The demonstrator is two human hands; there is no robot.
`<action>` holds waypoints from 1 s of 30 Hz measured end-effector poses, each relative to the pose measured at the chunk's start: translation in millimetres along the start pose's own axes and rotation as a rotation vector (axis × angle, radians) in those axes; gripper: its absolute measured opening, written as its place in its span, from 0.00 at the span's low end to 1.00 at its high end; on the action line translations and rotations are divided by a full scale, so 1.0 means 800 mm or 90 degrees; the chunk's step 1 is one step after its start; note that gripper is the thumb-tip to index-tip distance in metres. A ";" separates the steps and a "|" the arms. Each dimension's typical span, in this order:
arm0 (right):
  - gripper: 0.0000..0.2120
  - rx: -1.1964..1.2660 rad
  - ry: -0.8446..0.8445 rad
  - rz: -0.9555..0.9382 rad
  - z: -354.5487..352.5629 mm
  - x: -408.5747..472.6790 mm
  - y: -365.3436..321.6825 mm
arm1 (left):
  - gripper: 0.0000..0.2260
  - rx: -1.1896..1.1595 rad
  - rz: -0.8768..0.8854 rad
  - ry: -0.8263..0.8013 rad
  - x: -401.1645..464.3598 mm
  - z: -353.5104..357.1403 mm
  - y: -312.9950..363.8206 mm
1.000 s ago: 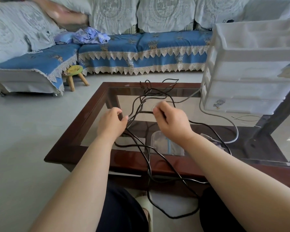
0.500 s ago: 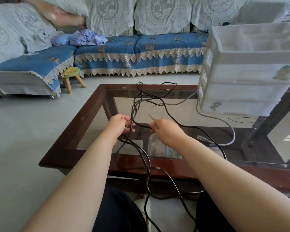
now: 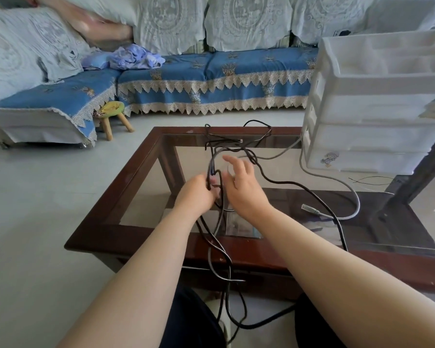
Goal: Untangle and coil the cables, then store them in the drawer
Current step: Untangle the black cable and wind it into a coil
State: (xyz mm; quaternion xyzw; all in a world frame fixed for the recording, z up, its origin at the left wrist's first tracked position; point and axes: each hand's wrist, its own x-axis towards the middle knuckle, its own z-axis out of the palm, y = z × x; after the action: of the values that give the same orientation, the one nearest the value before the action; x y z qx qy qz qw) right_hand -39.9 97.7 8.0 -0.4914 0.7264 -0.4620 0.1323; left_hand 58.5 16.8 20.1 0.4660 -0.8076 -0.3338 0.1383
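Now released, the right hand (image 3: pixel 244 189) spreads wide; left hand (image 3: pixel 196 194) grips the black cable (image 3: pixel 284 182) above the surface (image 3: pixel 126 187).

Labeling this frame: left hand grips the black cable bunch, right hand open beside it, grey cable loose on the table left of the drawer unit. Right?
One thing is off: in the head view the grey cable lies in front of the drawer unit. The rest holds: the left hand grips the black cable bunch, and the right hand is open beside it.

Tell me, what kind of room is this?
Most likely a home living room: a sofa with blue lace-trimmed covers, a glass-topped coffee table, and a small wooden stool on the floor.
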 end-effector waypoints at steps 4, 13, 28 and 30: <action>0.19 -0.157 -0.052 -0.092 -0.020 0.008 0.001 | 0.09 0.098 0.089 0.044 -0.011 0.001 0.012; 0.14 -0.359 0.068 -0.065 -0.045 0.012 -0.002 | 0.14 -0.213 0.123 0.027 -0.020 -0.020 0.017; 0.13 -0.014 0.111 0.093 -0.095 0.022 -0.002 | 0.26 -0.654 0.110 -0.252 -0.021 -0.048 0.009; 0.11 -0.054 0.110 0.047 -0.098 0.024 0.004 | 0.24 -0.839 0.078 -0.242 -0.024 -0.055 0.016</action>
State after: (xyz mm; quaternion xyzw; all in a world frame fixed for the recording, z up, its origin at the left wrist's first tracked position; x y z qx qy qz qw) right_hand -101.9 124.5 52.4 -0.4281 0.7714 -0.4662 0.0653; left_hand 83.7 19.1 63.0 0.1718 -0.4710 -0.8229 0.2674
